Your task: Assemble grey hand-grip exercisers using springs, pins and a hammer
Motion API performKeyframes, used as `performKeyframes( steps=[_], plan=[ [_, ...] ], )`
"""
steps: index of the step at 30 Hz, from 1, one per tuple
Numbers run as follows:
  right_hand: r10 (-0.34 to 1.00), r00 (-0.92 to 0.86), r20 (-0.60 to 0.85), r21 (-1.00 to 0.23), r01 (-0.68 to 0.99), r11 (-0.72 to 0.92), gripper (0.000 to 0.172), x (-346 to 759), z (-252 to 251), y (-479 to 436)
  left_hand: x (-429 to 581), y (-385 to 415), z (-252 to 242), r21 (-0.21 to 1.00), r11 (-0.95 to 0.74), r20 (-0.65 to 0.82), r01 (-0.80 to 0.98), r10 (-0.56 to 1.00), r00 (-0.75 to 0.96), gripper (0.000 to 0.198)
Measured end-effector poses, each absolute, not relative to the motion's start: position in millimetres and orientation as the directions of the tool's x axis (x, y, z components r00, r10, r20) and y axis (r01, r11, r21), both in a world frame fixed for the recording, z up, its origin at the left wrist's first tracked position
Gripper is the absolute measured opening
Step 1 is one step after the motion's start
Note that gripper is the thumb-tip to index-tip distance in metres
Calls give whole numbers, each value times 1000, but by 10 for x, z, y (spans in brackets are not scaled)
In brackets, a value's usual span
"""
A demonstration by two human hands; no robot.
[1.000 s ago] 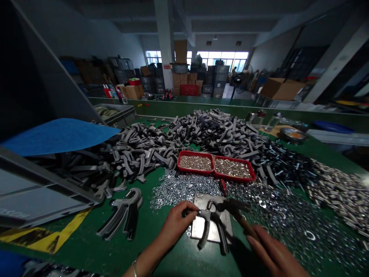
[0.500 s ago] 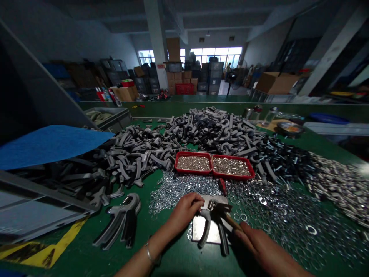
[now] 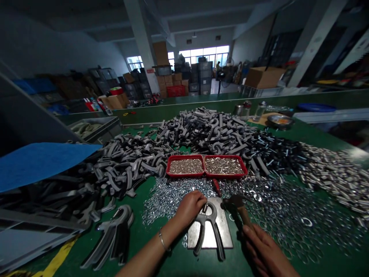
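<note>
In the head view a grey-and-black hand grip strengthener (image 3: 211, 217) lies on a flat metal plate (image 3: 226, 234), its two handles pointing toward me. My left hand (image 3: 190, 206) is closed, fingers pinched at the upper left of the strengthener, by a small shiny metal part; the fingertips are partly hidden. My right hand (image 3: 263, 244) is wrapped round the wooden handle of a hammer (image 3: 243, 213). The hammer's dark head is just right of the plate, apart from the strengthener.
Two red trays (image 3: 186, 176) of small metal pins stand behind loose washers (image 3: 268, 219). Beyond is a heap of grey handle parts (image 3: 201, 130). Several strengtheners (image 3: 112, 234) lie at left by a grey crate (image 3: 37, 234). Metal cylinders (image 3: 331, 169) are piled at right. A red-handled tool (image 3: 216, 187) touches the washers.
The hammer has moved from over the strengthener to the right, uncovering it. My left hand stays at its upper left. The whole view has shifted and tilted slightly.
</note>
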State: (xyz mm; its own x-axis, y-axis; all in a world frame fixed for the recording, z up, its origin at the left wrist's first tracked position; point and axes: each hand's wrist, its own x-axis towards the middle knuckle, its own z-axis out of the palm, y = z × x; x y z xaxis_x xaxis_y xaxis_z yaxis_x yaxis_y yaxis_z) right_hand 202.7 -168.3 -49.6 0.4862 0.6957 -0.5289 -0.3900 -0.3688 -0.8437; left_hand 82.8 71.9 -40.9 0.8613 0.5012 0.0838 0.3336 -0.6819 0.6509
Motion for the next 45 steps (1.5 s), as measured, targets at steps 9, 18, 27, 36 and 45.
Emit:
performKeyframes(
  steps=[9, 18, 27, 36, 45],
  plan=[
    [722, 444, -531, -828, -453, -331, 44, 2039, -428, -1658, 822, 644, -440, 362, -889, 168, 281, 358, 918, 17],
    [822, 419, -386, -907, -8, -422, 40, 2227, -130, -1625, 789, 639, -489, 91, -995, 194, 44, 61, 979, 24],
    [884, 371, -286, -858, 312, -408, 41, 2369, 16, -1436, 837, 713, -474, 141, -989, 204, 43, 72, 976, 21],
    [921, 379, -93, -839, 468, -278, 38, 2280, 411, -1297, 380, 543, -296, 432, -854, 292, 289, 436, 851, 21],
    [946, 272, -175, -703, 639, -313, 38, 2391, 191, -978, 288, 447, -251, 235, -924, 57, 301, 323, 945, 9]
  ],
)
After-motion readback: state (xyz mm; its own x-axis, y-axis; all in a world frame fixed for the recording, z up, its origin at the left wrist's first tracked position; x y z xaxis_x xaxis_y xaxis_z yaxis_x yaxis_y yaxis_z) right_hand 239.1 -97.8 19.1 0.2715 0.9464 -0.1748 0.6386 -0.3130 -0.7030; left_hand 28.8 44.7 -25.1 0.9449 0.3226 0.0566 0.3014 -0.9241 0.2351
